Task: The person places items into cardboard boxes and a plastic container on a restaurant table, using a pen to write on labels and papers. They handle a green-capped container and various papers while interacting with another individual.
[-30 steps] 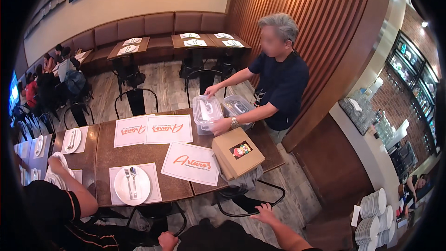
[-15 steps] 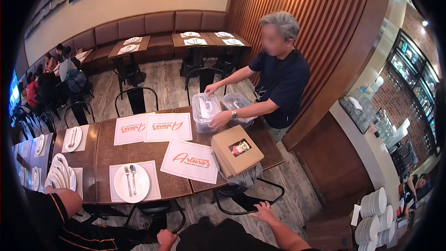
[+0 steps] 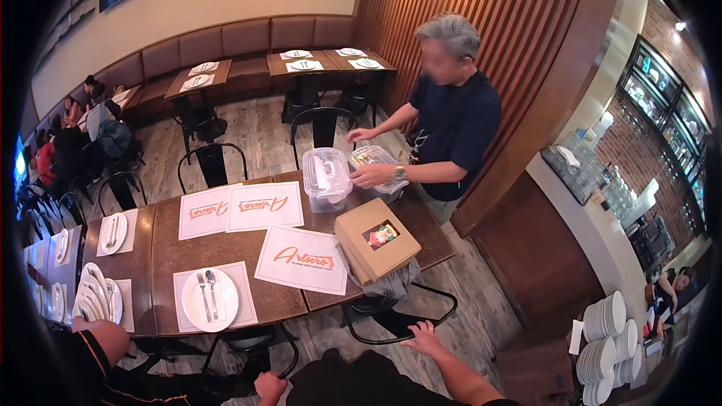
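2 bare hands meet black chairs: left hand (image 3: 269, 387) grips 1 chair back (image 3: 248, 346), right hand (image 3: 423, 337) rests open at 4 o'clock; 3 placemats (image 3: 302, 259) unset.

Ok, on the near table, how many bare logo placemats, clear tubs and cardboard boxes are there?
Placemats: 3
Tubs: 2
Box: 1
Total: 6
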The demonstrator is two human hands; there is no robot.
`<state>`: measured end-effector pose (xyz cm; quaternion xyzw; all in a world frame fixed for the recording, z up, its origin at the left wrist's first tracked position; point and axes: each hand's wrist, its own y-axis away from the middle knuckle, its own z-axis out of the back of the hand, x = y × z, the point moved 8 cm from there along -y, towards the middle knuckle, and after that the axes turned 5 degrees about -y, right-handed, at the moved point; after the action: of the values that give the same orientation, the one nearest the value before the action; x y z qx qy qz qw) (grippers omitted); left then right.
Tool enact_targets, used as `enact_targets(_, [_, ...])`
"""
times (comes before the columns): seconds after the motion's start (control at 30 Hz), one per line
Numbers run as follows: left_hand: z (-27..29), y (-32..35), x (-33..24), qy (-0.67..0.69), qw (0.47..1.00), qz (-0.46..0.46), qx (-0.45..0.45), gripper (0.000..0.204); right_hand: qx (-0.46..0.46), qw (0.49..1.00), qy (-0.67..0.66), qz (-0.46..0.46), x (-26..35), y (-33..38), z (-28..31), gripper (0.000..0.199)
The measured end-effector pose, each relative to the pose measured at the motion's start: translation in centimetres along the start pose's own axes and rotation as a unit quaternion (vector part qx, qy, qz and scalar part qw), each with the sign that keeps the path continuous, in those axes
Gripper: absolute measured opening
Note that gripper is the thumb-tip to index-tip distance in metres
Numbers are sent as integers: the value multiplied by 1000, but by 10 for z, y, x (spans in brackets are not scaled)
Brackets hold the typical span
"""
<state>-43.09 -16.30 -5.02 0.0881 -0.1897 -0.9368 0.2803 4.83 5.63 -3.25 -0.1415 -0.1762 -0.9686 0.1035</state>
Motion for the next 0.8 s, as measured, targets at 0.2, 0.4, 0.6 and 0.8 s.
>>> enact_targets(0.2, [7, 4, -1, 17, 1000, 16, 4, 25, 7, 1000, 0, -7, -5, -2, -5, 75])
enact_targets(0.4, [9, 3, -1, -4, 999, 15, -32, 23, 19, 1000, -2, -3, 2, 1, 1, 77])
enact_targets(0.6, [17, 7, -3, 3, 999, 9, -31, 22, 14, 1000, -8, 3, 2, 1, 1, 75])
enact_targets(0.8, [8, 2, -4, -6, 1000, -10, -29, 23, -6, 1000, -4, 3, -3, 3, 0, 76])
